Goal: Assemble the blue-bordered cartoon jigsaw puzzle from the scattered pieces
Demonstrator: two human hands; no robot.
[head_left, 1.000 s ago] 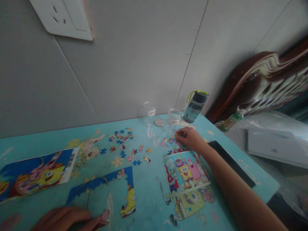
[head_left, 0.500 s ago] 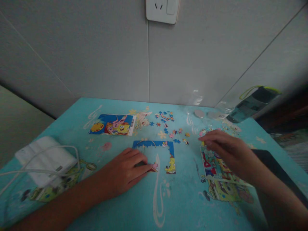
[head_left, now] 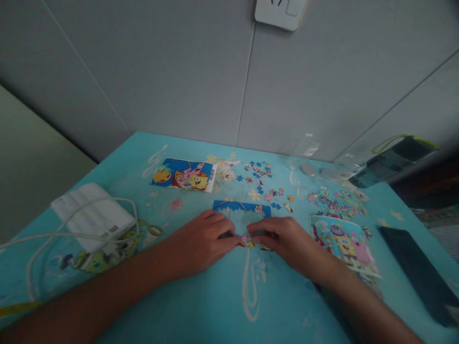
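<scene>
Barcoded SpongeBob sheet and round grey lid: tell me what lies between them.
The head view shows loose jigsaw pieces and a printed cartoon figure between the barcoded SpongeBob sheet and the round grey lid.

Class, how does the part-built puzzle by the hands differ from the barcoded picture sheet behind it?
Completeness: the picture sheet shows a full image; the puzzle has a gap showing the table.
Edge: the picture sheet has a white barcode strip; the puzzle shows none.
Contact: the left hand and right hand are at the puzzle's front; neither touches the picture sheet.
Shared: both have blue areas.
</scene>
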